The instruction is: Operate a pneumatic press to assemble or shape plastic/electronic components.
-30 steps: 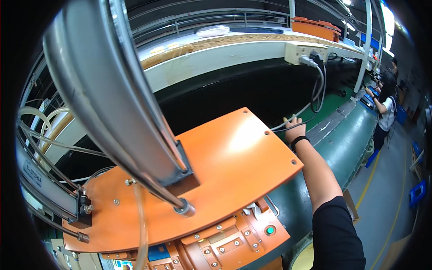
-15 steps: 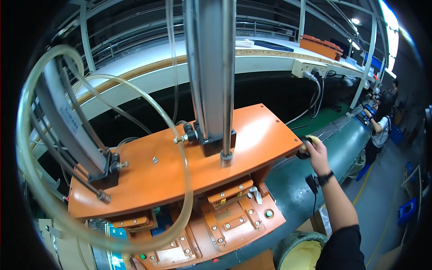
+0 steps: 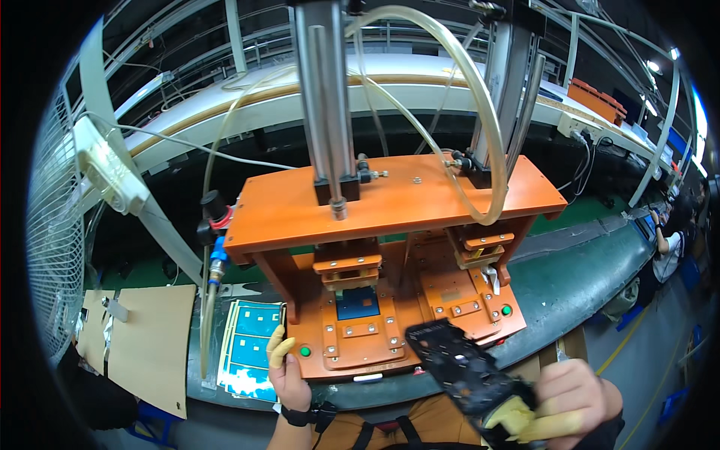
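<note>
My right hand, with yellow finger covers, is closed on a long flat black part with cut-outs and small bits on it, blurred by motion. The part tilts over the front edge of an orange two-station press. At the press's left front corner, my left hand has covered fingertips pinched together around a slim dark thing, too small to name. Beside it lie sheets with blue panels. A green button sits just right of that hand. Under the left press head lies a blue piece.
Tall metal cylinders and a looping clear hose rise above the press. A caged fan and cardboard stand at left. The green bench runs right, where another person works.
My view has swung left. My right hand has come from beside the press's right end to its front, bringing the black part. More of my left hand now shows.
</note>
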A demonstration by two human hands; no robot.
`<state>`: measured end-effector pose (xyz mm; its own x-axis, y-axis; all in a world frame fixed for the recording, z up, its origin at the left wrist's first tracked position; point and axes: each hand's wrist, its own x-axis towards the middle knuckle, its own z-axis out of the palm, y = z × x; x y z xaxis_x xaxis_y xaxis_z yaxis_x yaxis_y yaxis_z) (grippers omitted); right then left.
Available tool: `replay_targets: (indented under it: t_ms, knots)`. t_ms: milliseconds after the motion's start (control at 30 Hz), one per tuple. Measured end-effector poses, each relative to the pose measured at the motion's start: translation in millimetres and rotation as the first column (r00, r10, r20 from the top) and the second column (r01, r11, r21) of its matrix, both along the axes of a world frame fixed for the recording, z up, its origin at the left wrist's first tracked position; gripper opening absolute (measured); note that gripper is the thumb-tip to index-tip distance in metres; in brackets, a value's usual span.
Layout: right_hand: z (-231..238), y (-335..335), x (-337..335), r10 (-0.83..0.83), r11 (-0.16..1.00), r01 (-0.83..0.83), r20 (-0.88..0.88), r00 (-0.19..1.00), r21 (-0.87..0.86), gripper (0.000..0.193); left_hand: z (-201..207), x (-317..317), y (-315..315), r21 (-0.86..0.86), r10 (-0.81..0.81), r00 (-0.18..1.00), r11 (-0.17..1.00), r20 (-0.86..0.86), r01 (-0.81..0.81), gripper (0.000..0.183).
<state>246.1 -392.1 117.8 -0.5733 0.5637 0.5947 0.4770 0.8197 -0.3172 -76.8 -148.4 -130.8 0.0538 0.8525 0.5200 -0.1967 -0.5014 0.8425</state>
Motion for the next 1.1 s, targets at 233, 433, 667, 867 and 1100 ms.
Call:
replay_targets:
  t_ms: [233, 433, 667, 867, 1100]
  knots:
    - [-59, 111, -76, -0.163, 0.946, 0.067, 0.285, 0.945, 0.318, 0.035, 8, 1, -4, -0.007, 0.021, 1.000, 1.000, 0.001, -0.021, 0.039]
    - [-86, 161, -94, -0.312, 0.943, 0.252, 0.318, 0.895, 0.219, 0.024, 8, 0, -2, 0.036, 0.009, 1.000, 0.999, -0.006, -0.009, 0.040]
    - [-87, 164, -96, -0.471, 0.881, 0.448, 0.216, 0.855, 0.150, 0.042, 5, 1, -3, 0.000, -0.019, 0.996, 1.000, 0.082, 0.019, 0.039]
    - [-90, 168, -106, -0.526, 0.841, 0.539, 0.299, 0.796, 0.044, 0.056, -1, 2, -1, 0.002, -0.021, 0.995, 1.000, 0.094, 0.020, 0.038]
    - [-71, 170, -107, -0.447, 0.872, 0.490, 0.394, 0.803, -0.009, 0.066, 2, -1, -1, -0.020, -0.016, 0.999, 1.000, 0.047, 0.017, 0.037]
